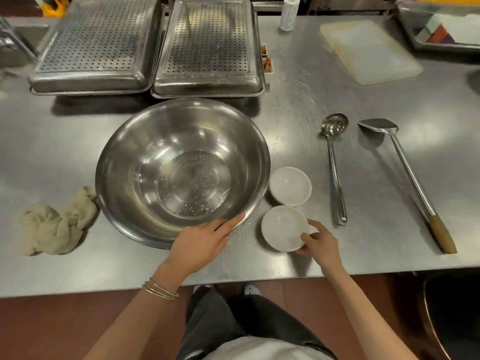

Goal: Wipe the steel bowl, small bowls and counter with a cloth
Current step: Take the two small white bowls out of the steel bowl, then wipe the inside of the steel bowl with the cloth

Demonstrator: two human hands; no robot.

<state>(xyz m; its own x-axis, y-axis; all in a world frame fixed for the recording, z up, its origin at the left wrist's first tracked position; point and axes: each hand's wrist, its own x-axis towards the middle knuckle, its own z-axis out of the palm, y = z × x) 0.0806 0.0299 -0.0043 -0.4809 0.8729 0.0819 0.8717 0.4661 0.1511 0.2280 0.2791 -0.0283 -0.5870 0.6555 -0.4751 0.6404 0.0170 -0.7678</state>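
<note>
A large steel bowl (181,167) stands on the steel counter (363,105), with water drops on its bottom. My left hand (200,242) grips the bowl's near rim. Two small white bowls sit to its right: the far small bowl (290,185) stands alone, and the near small bowl (283,227) is held at its right edge by my right hand (320,244). A crumpled beige cloth (55,222) lies on the counter left of the big bowl, touched by neither hand.
Two upturned perforated steel trays (205,48) fill the back left. A steel ladle (335,162) and a long spatula (405,175) lie to the right. A translucent cutting board (368,50) and a white roll (288,13) sit at the back.
</note>
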